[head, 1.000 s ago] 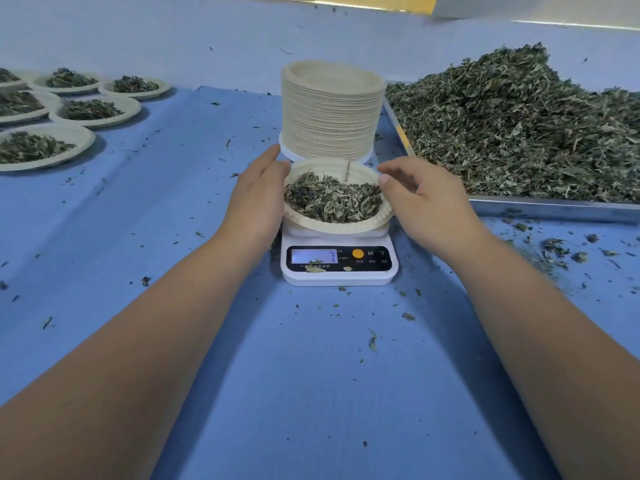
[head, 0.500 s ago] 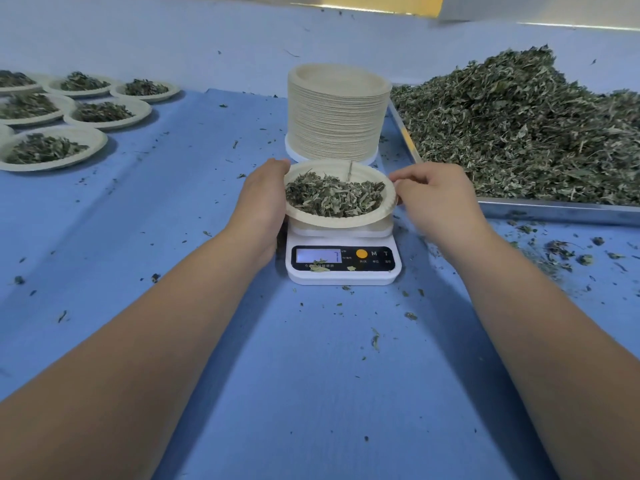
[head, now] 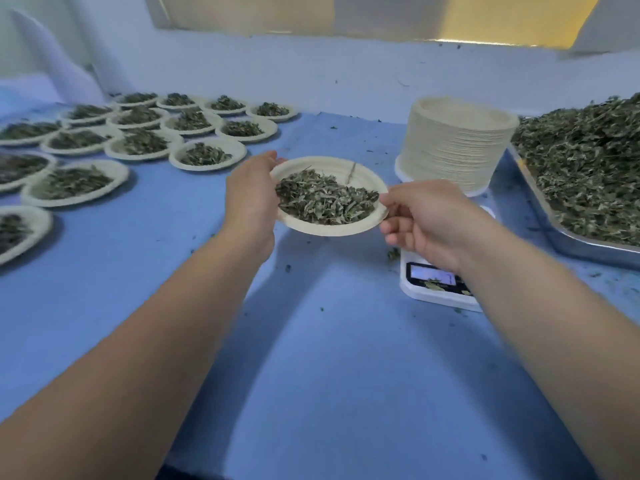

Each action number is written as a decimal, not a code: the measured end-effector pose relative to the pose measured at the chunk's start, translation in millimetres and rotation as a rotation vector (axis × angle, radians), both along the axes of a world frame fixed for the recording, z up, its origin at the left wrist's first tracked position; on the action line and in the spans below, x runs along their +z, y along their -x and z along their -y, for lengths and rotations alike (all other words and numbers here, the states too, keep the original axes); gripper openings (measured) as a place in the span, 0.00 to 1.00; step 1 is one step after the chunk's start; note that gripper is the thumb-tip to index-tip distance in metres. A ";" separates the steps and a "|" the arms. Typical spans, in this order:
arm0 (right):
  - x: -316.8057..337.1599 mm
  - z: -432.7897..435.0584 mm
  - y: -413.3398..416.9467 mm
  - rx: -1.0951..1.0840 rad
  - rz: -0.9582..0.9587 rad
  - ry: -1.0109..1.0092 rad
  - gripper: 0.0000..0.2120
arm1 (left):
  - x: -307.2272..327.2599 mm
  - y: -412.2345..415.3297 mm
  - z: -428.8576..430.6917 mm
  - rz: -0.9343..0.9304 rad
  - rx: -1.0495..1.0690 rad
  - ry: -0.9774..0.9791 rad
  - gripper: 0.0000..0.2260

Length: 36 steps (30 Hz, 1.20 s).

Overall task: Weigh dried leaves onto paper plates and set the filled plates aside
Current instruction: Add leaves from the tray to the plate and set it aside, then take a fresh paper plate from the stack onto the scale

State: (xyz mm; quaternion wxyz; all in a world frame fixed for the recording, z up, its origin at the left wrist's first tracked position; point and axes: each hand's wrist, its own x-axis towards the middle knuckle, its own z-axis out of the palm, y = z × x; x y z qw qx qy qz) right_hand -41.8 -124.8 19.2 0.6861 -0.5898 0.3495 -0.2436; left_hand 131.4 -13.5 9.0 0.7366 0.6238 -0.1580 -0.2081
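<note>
Filled plate (head: pixel 332 232) now off scale (head: pixel 414 289), in hands (head: pixel 251 202) (head: pixel 426 223)

Table: a wide flat table (head: pixel 313 344) fills the lower and middle view, with soft shadows lying across it.
Cover: a smooth, matte blue cover (head: pixel 114 258) lies over the tabletop.
Far edge: a paler blue strip (head: pixel 349 98) runs between the cover and the wall.
Wall: the wall (head: pixel 311 64) is bluish white with a few dark specks.
Panel: a blurred light panel (head: pixel 277 12) sits above the wall; board or window cannot be told.
Light: a warm yellow glow (head: pixel 512 19) shows at the upper right; elsewhere the light is cool and even.
Left corner: a white sheet (head: pixel 52 60) leans there.
</note>
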 end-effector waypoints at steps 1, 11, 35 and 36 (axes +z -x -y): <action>-0.8 -8.1 -16.7 0.025 -0.011 -0.012 0.01 | -1.3 -12.5 -14.0 0.007 0.018 -0.023 0.10; -30.8 -84.0 -193.4 0.248 -0.118 -0.059 0.02 | -26.5 -109.8 -147.9 0.036 0.324 -0.202 0.13; -19.4 -95.4 -241.1 0.350 -0.172 -0.051 0.08 | -32.4 -80.6 -126.2 0.122 0.214 -0.111 0.14; -14.6 -94.5 -228.7 0.362 -0.154 -0.032 0.07 | -29.3 -73.0 -115.5 0.121 0.206 -0.094 0.12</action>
